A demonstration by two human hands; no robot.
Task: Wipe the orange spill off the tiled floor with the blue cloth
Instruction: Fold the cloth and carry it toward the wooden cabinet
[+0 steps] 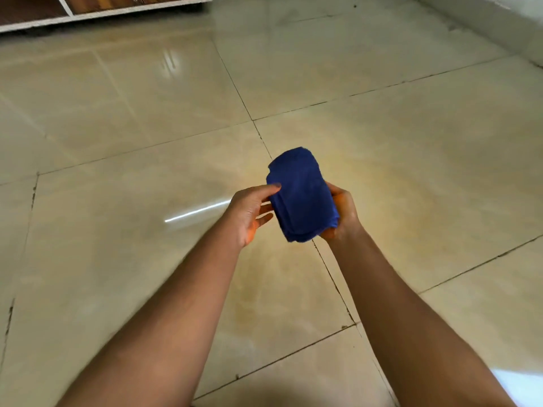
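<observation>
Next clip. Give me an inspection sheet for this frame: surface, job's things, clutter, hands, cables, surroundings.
Surface: glossy beige tiled floor with dark grout lines; faint orange smear across the tiles under and right of the hands.
Job's things: blue cloth, folded, held above the floor.
Clutter: nothing seen.
Hands: left hand pinches the cloth's left edge; right hand has a grip on its right side.
Cables: nothing seen.
Surroundings: white-edged shelf unit top left; wall base top right.

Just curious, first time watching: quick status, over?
Both hands grip blue cloth, folded, held above floor: left hand, right hand. Faint orange spill on tiles, unwiped. Nothing in the way.
</observation>
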